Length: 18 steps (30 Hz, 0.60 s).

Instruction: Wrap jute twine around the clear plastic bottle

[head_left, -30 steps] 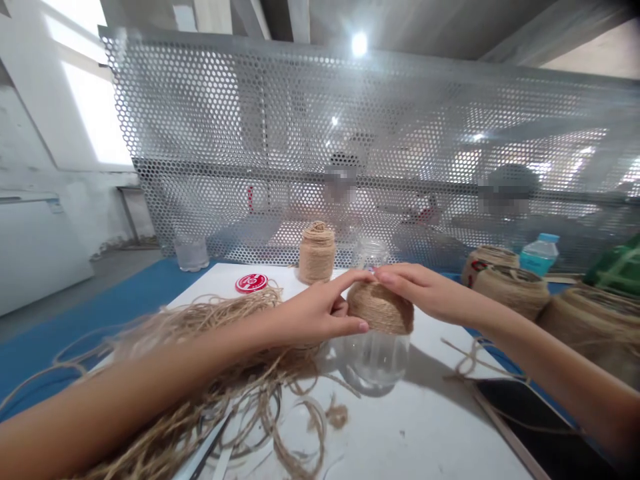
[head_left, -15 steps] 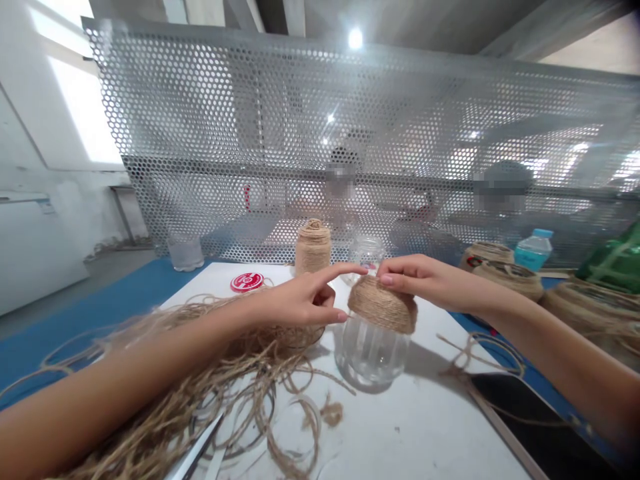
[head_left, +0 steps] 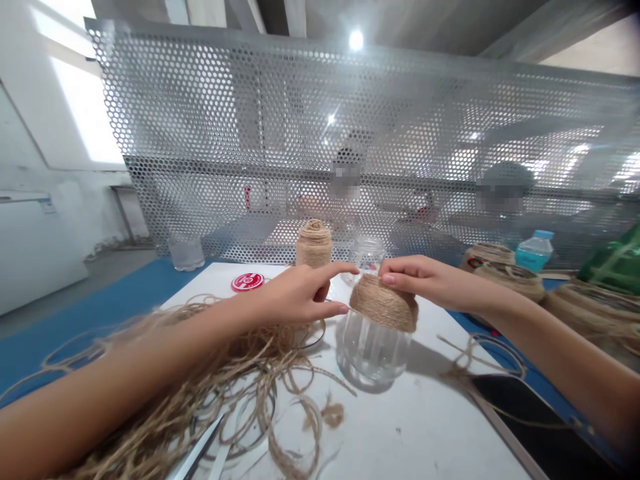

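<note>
A ribbed glass jar (head_left: pixel 373 353) stands on the white table (head_left: pixel 415 427), its upper part wound tightly with jute twine (head_left: pixel 384 303). My right hand (head_left: pixel 420 279) curls over the wound part, with fingertips pressed on the twine. My left hand (head_left: pixel 300 295) is just left of the jar, holding nothing. Its index finger points toward the jar and its thumb stops close to the twine, apparently without touching. A heap of loose jute strands (head_left: pixel 240 373) lies under my left forearm. The jar's far side is hidden by the twine and my right hand.
Behind the jar stand a twine-wrapped bottle (head_left: pixel 314 244), a glass jar (head_left: pixel 367 257) and a red lid (head_left: pixel 247 282). Scissors (head_left: pixel 200 453) lie among the strands. A black phone (head_left: pixel 530 420) is at right. Co-workers sit beyond a perforated metal screen (head_left: pixel 350 113).
My left hand has drawn back leftward, its index finger lifting off the twine. The jar has turned or tilted slightly under my right hand.
</note>
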### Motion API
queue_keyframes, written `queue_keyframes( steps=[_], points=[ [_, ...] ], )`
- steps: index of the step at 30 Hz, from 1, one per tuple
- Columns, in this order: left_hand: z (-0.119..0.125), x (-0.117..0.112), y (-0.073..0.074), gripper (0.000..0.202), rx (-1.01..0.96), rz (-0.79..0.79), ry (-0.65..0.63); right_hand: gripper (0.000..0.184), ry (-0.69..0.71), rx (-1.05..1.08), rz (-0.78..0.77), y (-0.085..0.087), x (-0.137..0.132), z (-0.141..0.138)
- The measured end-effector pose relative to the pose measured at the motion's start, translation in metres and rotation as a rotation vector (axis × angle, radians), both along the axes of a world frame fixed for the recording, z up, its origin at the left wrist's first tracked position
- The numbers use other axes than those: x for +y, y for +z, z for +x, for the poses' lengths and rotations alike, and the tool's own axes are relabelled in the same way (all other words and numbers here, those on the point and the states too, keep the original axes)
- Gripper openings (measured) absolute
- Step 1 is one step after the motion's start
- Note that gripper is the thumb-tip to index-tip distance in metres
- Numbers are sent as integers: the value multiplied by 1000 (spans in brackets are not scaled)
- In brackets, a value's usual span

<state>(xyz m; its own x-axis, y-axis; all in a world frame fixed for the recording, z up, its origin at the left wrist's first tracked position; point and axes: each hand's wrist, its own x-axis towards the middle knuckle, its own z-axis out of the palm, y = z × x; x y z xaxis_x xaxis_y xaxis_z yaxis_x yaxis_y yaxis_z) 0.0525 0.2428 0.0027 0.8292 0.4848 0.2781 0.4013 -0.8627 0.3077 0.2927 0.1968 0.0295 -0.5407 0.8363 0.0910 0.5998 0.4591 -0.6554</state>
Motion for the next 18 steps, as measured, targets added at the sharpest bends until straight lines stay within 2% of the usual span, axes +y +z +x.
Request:
queue_keyframes(
  steps=[5, 9, 11, 14, 18],
  points=[
    [4, -1, -7, 58, -47, -173, -38, 30, 31, 7, -53, 0, -1, 1],
    [7, -2, -12, 57, -81, -284, -47, 32, 23, -48, -32, 5, -7, -3],
    [7, -3, -13, 58, -95, -308, -46, 33, -20, -124, 38, 8, -14, -8],
    [8, -3, -15, 56, -120, -312, -55, 36, -138, -284, 228, 11, -27, -18],
    [10, -4, -16, 48, -142, -313, -52, 34, -246, -441, 401, 5, -39, -30]
  ],
)
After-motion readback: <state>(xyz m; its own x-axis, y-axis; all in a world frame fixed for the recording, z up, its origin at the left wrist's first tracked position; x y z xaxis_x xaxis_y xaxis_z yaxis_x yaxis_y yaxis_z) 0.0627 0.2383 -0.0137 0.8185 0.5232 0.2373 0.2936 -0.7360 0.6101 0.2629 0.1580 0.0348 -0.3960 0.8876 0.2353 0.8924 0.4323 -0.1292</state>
